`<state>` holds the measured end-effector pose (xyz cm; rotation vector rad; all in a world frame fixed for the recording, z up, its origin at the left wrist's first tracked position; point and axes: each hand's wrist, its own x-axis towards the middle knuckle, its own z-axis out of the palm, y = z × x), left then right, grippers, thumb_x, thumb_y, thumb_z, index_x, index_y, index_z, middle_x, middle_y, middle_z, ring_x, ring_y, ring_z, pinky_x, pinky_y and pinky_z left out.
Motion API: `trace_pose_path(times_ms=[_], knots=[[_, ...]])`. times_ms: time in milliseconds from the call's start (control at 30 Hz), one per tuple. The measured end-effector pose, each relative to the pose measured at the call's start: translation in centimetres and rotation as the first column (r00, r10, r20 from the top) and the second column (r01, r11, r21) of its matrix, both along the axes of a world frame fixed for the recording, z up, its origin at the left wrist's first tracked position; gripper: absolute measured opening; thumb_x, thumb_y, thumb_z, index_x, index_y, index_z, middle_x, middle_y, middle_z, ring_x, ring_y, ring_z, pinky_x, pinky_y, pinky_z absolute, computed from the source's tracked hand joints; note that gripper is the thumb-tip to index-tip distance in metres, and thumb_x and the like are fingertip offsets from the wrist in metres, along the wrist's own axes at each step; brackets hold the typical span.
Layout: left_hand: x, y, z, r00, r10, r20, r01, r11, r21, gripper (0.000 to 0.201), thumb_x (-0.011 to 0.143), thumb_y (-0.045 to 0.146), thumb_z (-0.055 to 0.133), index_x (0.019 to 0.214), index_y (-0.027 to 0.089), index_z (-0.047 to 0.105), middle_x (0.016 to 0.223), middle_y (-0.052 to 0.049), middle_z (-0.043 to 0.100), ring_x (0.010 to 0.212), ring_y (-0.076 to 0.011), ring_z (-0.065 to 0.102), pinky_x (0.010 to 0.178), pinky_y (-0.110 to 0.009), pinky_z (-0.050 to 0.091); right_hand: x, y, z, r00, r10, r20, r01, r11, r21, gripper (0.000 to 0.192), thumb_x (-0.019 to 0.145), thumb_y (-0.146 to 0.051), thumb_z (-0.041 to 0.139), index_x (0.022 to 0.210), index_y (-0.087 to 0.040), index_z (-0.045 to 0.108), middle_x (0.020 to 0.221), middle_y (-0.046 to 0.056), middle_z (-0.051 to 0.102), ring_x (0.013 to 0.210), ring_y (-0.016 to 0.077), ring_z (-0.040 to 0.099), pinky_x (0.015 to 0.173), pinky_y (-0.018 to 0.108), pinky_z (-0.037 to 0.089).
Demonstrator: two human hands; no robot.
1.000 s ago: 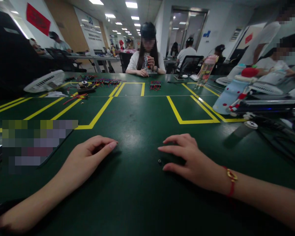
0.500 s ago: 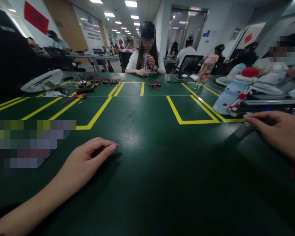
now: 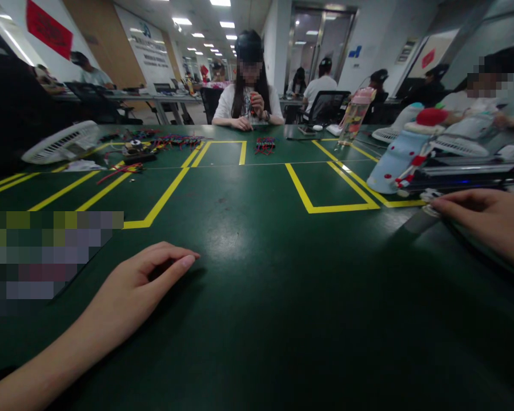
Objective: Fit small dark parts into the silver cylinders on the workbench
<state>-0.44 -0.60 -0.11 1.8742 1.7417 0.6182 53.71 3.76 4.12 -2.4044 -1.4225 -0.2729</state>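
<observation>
On the left part of the green table [image 3: 257, 319], my left hand [image 3: 154, 274] rests with its fingers curled. Its thumb and forefinger tips come together, and I see nothing between them. Far to the right, the thumb and forefinger of my right hand [image 3: 484, 214] pinch a small white piece [image 3: 430, 196]; its exact kind is too small to make out. A grey reflection or shadow lies on the tabletop just below it. Close behind that hand stands a light blue bottle [image 3: 383, 171] with a red top.
White fans [image 3: 62, 142] lie at the far left and far right. Bundles of coloured wires [image 3: 177, 141] and a small wired bundle [image 3: 265, 145] lie towards the back. A pink-lidded bottle [image 3: 354, 120] stands behind. Opposite sits a person [image 3: 248, 97] holding something orange.
The view has shifted slightly, so most things sit a little further left. My right hand has moved slightly right, and more of the white piece shows. My left hand keeps its pose.
</observation>
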Motion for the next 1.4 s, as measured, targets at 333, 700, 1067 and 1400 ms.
trace_pose_path(times_ms=[333,700,1067,1400], knots=[[0.0,-0.2,0.3,1.000,-0.024,-0.014,0.024,1.000,-0.003,0.035,0.086,0.057,0.053,0.099,0.029,0.068,0.109,0.000,0.069,0.101,-0.0238,0.061,0.087,-0.031,0.044,-1.6,-0.7,1.1,0.984,-0.015,-0.176,0.011,1.000,-0.028,0.042,0.065,-0.055,0.069,0.094,-0.025,0.075,0.096,0.005,0.069,0.082,0.0206,0.057,0.071,0.032,0.037],[0.1,-0.4,0.7,1.000,-0.023,-0.014,0.022,0.999,-0.032,0.034,0.087,0.056,0.052,0.099,0.029,0.068,0.108,0.000,0.069,0.102,-0.0238,0.061,0.087,-0.032,0.044,-0.8,-0.5,0.5,0.974,0.041,-0.224,-0.042,0.999,0.001,0.048,0.069,-0.057,0.067,0.101,-0.022,0.074,0.098,0.011,0.070,0.078,0.0223,0.058,0.069,0.035,0.037],[0.2,-0.2,0.3,0.999,-0.042,0.009,0.042,0.999,-0.031,0.032,0.087,0.056,0.054,0.098,0.029,0.068,0.107,0.001,0.068,0.101,-0.0232,0.061,0.089,-0.033,0.043,-0.3,-0.9,0.4,0.983,-0.021,-0.183,0.016,0.999,-0.032,0.041,0.072,-0.054,0.067,0.102,-0.027,0.073,0.098,0.008,0.070,0.078,0.0216,0.059,0.069,0.035,0.039],[0.2,0.0,0.3,0.998,-0.063,-0.004,0.063,0.998,-0.028,0.033,0.088,0.055,0.052,0.100,0.029,0.067,0.108,-0.001,0.067,0.101,-0.0244,0.061,0.088,-0.034,0.044,-4.1,-2.4,-4.0,0.907,0.414,-0.074,-0.353,0.845,0.401,0.050,0.064,-0.037,0.078,0.107,-0.018,0.060,0.106,0.011,0.065,0.088,0.0213,0.066,0.078,0.034,0.054]])
